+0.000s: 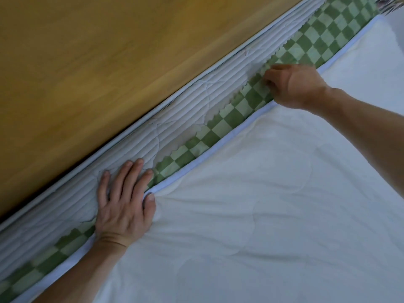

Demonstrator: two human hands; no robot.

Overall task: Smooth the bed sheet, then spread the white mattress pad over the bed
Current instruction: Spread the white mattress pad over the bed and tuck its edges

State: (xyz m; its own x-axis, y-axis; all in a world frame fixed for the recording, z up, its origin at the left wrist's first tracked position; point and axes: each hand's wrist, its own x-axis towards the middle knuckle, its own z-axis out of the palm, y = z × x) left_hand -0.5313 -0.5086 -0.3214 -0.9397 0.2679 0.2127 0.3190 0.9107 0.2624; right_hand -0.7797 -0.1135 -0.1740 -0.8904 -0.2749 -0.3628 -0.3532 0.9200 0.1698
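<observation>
White mattress pad [273, 204]: spread at 5 o'clock, edge running 7 to 1. Left hand [122, 200]: fingers flat, thumb hooked at edge. Right hand [293, 86]: curled fingers pinching checked sheet [218, 127], nearer unsmoothed stretch.

The right hand [293, 86] has its fingertips curled out of sight against the checked sheet [218, 130]; beyond that hand, a patterned cloth [388, 3] is cut off by the frame's edge.
</observation>
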